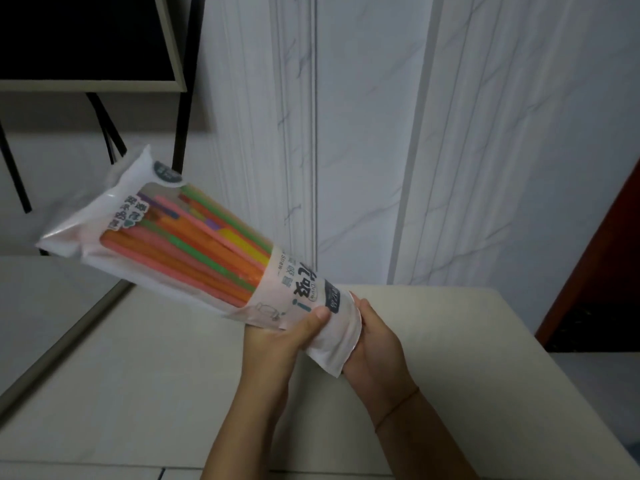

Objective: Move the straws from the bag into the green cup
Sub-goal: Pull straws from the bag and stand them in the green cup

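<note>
A long white plastic bag [121, 209] with a clear window is held up above the table, slanting from lower right to upper left. Several coloured straws [194, 247] show through the window: orange, pink, green, yellow, purple. My left hand [287, 337] grips the bag's near end from below, thumb pressed on the printed label. My right hand [377, 344] holds the same end from behind, fingers wrapped round the white plastic. No green cup is in view.
A beige table [450, 341] lies under my hands, its far edge against a white marbled wall [363, 133]. A black metal stand with a dark framed panel [86, 39] is at the upper left. A dark red door edge [606, 258] is at the right.
</note>
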Demonstrator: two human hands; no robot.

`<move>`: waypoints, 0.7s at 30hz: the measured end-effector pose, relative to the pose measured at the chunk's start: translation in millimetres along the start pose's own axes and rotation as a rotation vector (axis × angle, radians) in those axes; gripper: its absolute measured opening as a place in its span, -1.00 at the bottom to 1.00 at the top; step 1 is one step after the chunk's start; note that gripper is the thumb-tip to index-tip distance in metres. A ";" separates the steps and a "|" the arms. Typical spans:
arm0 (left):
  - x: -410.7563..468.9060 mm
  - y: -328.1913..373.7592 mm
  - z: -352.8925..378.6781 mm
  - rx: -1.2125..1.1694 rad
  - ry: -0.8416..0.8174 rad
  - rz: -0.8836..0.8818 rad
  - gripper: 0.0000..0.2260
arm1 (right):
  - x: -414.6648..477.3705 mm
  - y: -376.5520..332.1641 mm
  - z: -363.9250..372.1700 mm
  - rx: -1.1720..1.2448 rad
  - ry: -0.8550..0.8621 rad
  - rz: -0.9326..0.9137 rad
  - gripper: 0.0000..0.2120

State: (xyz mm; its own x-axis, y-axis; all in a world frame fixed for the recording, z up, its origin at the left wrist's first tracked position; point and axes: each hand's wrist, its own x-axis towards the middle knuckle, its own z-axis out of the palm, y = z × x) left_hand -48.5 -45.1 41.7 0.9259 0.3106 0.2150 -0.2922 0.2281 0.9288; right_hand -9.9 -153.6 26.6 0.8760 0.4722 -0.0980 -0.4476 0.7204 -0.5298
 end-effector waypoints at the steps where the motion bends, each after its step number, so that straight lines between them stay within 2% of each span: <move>1: 0.4 0.1 -0.5 -0.036 0.021 -0.009 -0.62 | 4.0 0.8 -1.6 0.005 -0.030 -0.012 -0.35; 2: 1.1 -0.5 -1.1 -0.081 0.043 -0.028 -0.58 | 3.2 2.9 -1.2 0.002 -0.052 -0.018 -0.23; 3: 1.9 -0.9 -1.3 -0.134 0.070 -0.055 -0.57 | 6.2 4.8 -2.3 0.017 0.027 -0.067 -0.21; 5: 4.4 -4.3 -3.1 -0.255 0.134 -0.125 -0.65 | 7.5 6.4 -1.4 -0.099 0.243 -0.186 -0.40; 8: 7.8 -10.8 -8.9 -0.417 0.197 -0.240 -0.71 | -1.7 0.9 -4.0 -0.250 0.214 -0.268 -0.83; 11: 11.4 -17.6 -16.1 -0.522 0.229 -0.297 -0.59 | -9.9 -6.8 -6.1 -0.639 0.281 -0.410 -0.83; 13: 12.5 -19.4 -18.4 -0.556 0.236 -0.315 -0.54 | -9.5 -9.5 -8.2 -0.794 0.319 -0.459 -0.83; 17: 12.3 -19.1 -18.1 -0.616 0.196 -0.339 -0.64 | -9.5 -11.7 -8.0 -0.879 0.315 -0.463 -0.90; 21: 10.8 -16.2 -19.2 -0.684 0.195 -0.344 -0.58 | -9.7 -16.1 -12.7 -0.899 0.327 -0.451 -0.91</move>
State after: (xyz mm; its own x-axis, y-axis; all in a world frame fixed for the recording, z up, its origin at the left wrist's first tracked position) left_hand -38.3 -27.7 23.2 0.9510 0.2611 -0.1659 -0.1380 0.8379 0.5281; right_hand -8.9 -176.2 25.4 0.9937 -0.0015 0.1122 0.1119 0.0903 -0.9896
